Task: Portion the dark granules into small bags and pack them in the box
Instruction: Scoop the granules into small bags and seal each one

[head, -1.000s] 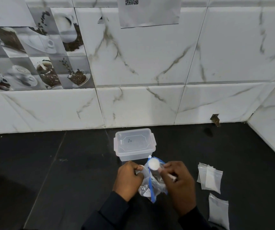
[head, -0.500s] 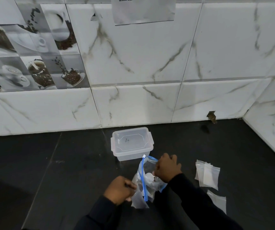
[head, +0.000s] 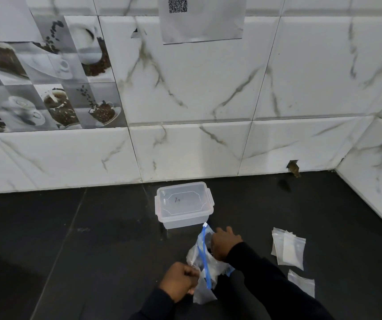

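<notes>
1. Table (head: 74, 255): dark and glossy, carrying every item below and running back to a white marble-patterned wall (head: 197, 93).
2. Box (head: 183, 222): clear plastic, standing near the wall at mid-table. Its lid (head: 180, 199) is sitting on top, with a small handwritten mark showing on it.
3. Zip bag (head: 195, 254): clear and crumpled, with a blue zipper strip. It is standing roughly upright just in front of the box, and its top corner is nearly reaching the box's front right corner.
4. Dark granules: something dark is showing at the mouth of the zip bag, but it is not showing clearly enough to confirm.
5. Left hand (head: 180, 281): is curling into a fist and pinching the near left edge of the zip bag.
6. Right hand (head: 224, 244): is reaching down into the mouth of the zip bag with its knuckles up. The fingertips are hiding inside the plastic, so I cannot tell whether it is gripping anything.
7. Small bags (head: 288, 249): a loose stack of clear, flat bags lying on the table to the right of the zip bag, well apart from it.
8. Single small bag (head: 300, 282): is lying flat just in front of that stack.
9. Paper sheet (head: 201, 19): is hanging on the wall above the box and bearing a square printed code.
10. Picture tiles (head: 46, 84): are showing cups and coffee beans on the wall's left side.
</notes>
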Motion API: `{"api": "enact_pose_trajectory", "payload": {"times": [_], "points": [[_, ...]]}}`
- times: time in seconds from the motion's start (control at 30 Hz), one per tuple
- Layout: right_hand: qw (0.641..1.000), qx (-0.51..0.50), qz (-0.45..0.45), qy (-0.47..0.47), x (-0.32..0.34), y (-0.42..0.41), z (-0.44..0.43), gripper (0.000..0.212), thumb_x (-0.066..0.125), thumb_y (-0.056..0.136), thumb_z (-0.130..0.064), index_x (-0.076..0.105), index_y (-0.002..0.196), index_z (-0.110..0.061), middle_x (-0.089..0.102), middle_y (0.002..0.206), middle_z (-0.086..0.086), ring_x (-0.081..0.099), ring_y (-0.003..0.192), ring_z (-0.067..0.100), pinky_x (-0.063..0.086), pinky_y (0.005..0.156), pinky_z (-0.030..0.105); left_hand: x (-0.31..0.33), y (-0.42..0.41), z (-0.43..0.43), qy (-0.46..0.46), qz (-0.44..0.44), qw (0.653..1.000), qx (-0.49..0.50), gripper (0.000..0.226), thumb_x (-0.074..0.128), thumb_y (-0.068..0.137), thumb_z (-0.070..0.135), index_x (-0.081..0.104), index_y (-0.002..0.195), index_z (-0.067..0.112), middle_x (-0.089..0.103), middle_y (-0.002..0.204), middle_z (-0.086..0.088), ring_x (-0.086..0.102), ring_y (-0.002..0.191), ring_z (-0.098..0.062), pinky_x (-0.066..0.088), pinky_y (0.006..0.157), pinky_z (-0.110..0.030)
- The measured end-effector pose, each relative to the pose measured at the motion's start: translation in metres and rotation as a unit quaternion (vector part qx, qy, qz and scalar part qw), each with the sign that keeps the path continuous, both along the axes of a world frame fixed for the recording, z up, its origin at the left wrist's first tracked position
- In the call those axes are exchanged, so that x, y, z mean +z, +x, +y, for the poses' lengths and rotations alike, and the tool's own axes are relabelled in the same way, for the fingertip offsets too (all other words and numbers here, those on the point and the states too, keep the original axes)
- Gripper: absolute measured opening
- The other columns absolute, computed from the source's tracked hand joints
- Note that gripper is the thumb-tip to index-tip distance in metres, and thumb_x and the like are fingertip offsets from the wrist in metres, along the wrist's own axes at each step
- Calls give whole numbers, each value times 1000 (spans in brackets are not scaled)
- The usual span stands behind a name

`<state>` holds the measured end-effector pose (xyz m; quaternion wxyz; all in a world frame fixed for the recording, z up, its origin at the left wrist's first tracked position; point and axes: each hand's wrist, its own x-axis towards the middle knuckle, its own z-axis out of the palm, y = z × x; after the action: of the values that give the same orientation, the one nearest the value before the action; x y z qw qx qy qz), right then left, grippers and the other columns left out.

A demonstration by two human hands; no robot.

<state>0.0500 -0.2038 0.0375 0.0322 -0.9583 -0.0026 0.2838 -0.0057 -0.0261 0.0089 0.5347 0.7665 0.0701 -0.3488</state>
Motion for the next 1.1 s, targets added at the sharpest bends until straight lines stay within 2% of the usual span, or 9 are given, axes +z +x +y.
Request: {"api": "enact_pose_trajectory", "payload": {"times": [0.13,0.27,0.37,0.53,0.77,0.83,0.87,0.97,1.1], "points": [[998,31,-48,13,7,3,-7,32,54,91,-27,56,122,-19,54,123,13,59,112,37,49,93,44,-9,-2,3,15,-43,999,4,28,57,80,-11,70,69,12,63,59,1,53,39,-7,48,49,-23],[995,59,-68,32,9,5,-9,34,64,85,-29,60,116,-15,57,118,13,62,104,37,50,87,40,-18,-4,8,23,-69,997,5,26,63,74,-3,75,64,17,68,64,0,57,47,-14,52,58,-29],[996,73,-32,44,7,3,-8,35,70,83,-24,64,112,-6,58,119,16,61,108,36,50,88,39,-22,-7,8,-22,-14,1000,3,19,62,81,-9,77,84,2,68,74,-9,56,51,-14,53,54,-24],[997,45,-34,56,0,-5,-6,25,61,84,-15,67,105,-4,62,115,15,64,104,34,52,87,36,-28,-14,-1,-54,50,997,25,17,59,77,-12,73,87,-9,64,70,-16,55,44,-12,47,48,-21],[993,-13,-44,105,-6,-11,-12,31,58,82,-22,61,110,-8,57,116,11,62,107,34,50,86,37,3,-10,-7,-92,-136,986,-2,35,55,80,-12,71,66,15,64,69,4,51,52,-6,42,55,-20],[990,-45,-30,129,-6,-12,-14,9,57,82,-19,62,84,-12,62,96,8,65,97,30,47,76,30,12,-2,-9,-86,-176,981,-9,37,54,72,-8,72,65,24,67,69,9,53,54,-6,43,56,-20],[988,-66,-20,140,-6,-10,-16,14,59,81,-17,56,66,-16,59,80,3,66,87,26,45,69,27,11,2,-9,-72,-179,981,2,34,55,68,-3,73,65,26,68,71,10,56,56,-5,45,57,-20],[976,-107,18,189,2,-7,-20,21,70,72,-16,59,55,-14,53,56,-7,55,57,9,47,61,25,1,5,-2,10,-151,988,30,18,62,70,7,74,64,19,64,61,6,57,54,-8,46,59,-24],[947,-171,51,267,4,6,-37,14,75,54,-23,74,62,-12,70,65,2,62,64,12,54,73,33,-12,-4,3,-10,-25,999,25,25,59,84,-7,75,71,8,62,48,8,51,40,-6,46,49,-23]]}}
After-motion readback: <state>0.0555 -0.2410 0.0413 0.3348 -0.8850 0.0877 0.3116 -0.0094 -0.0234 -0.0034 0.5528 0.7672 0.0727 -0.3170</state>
